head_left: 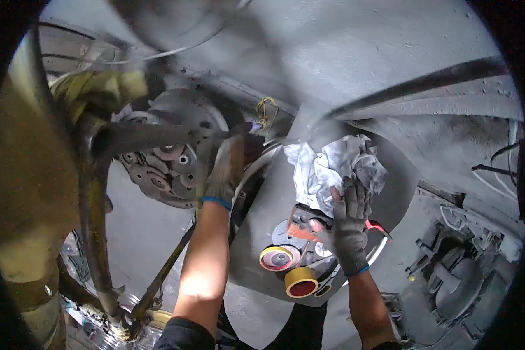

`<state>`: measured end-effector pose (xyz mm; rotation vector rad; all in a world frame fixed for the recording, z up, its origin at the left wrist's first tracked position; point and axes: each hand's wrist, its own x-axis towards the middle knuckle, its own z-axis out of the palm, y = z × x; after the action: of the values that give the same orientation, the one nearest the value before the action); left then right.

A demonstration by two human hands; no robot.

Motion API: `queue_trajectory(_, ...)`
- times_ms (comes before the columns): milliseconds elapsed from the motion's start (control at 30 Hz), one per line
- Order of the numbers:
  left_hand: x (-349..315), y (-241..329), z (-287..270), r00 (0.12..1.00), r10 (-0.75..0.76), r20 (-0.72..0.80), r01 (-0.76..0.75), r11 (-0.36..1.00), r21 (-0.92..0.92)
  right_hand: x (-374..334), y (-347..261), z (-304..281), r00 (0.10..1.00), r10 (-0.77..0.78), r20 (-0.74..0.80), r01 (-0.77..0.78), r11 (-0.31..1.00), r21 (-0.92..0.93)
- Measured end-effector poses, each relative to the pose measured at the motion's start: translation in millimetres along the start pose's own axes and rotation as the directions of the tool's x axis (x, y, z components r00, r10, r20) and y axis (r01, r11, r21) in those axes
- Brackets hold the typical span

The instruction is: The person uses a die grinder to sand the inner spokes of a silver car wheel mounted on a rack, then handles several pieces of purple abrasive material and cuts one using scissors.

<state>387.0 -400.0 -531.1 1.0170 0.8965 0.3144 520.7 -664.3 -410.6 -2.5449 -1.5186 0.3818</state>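
Note:
My right hand (351, 227), in a grey work glove with bare thumb and index tips, lies with its fingers stretched out. Its fingertips touch a crumpled white cloth (326, 169), and the thumb rests by a small orange-brown box (303, 223). My left hand (224, 166), gloved with a blue cuff edge, reaches forward beside a dark metal bar (163, 139). Its fingers are in shadow and partly hidden, near a small purple item (255, 126). Nearer me than the box are two yellow-edged rolls, one pale inside (267, 251) and one solid yellow (300, 274), beside a grey disc (283, 233).
A round container of worn grinding discs (157, 175) stands at the left behind a rusty metal frame (96, 221). A red-handled tool (379, 226) lies right of my right hand. Thick dark hoses (426, 81) cross the upper right. Machinery (455, 280) sits at the lower right.

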Motion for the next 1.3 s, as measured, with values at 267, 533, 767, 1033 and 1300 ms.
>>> queue_trajectory(267,111.4,-20.3,24.2,0.940,-0.254,0.226,-0.206,0.104,0.973,-33.0,20.5,-32.1,0.990,0.083,-0.116,-0.052,0.967,0.249)
queue_trajectory(533,250.6,-63.1,22.7,0.995,0.090,0.033,-0.046,0.146,0.988,-212.3,95.1,-37.0,0.459,0.817,-0.350,-0.567,0.573,0.592)
queue_trajectory(767,275.7,-67.3,39.4,0.981,0.167,0.094,-0.078,-0.098,0.992,-504.0,98.6,78.0,-0.073,0.989,-0.128,-0.897,-0.009,0.442)
queue_trajectory(1033,286.2,-79.1,57.1,0.970,0.186,0.156,-0.122,-0.179,0.976,-693.3,-63.7,176.2,-0.269,0.886,0.377,-0.957,-0.202,-0.208)
queue_trajectory(1300,300.3,-77.3,56.2,0.965,0.172,0.196,-0.157,-0.216,0.964,-345.4,49.9,46.1,0.017,0.990,-0.141,-0.773,0.102,0.626)
